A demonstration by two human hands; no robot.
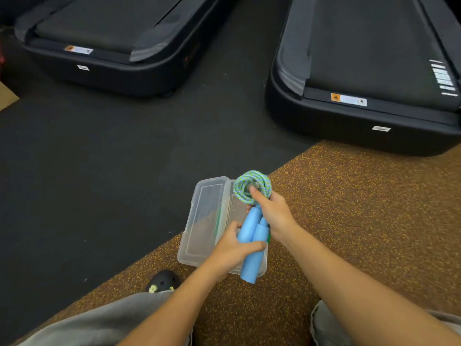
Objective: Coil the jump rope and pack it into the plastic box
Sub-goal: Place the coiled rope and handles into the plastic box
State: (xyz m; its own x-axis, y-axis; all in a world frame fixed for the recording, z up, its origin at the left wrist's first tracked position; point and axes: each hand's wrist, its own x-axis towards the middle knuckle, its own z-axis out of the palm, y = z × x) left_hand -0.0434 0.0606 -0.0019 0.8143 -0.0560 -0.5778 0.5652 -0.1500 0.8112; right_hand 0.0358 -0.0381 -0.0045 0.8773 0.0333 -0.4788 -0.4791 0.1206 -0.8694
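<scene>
The left hand (230,248) has its grip closed around the blue handles (252,245); the right hand (273,213) pinches the coiled rope (252,187) above the open plastic box (199,221) on the floor (349,221).

Two treadmills (119,38) (369,71), one plastic box (199,236), one coiled jump rope (252,187) with two blue handles (250,260) (262,227).

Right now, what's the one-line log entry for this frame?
stage: packing | left hand: grips blue handles | right hand: holds rope coil | plastic box: open, under both
</scene>
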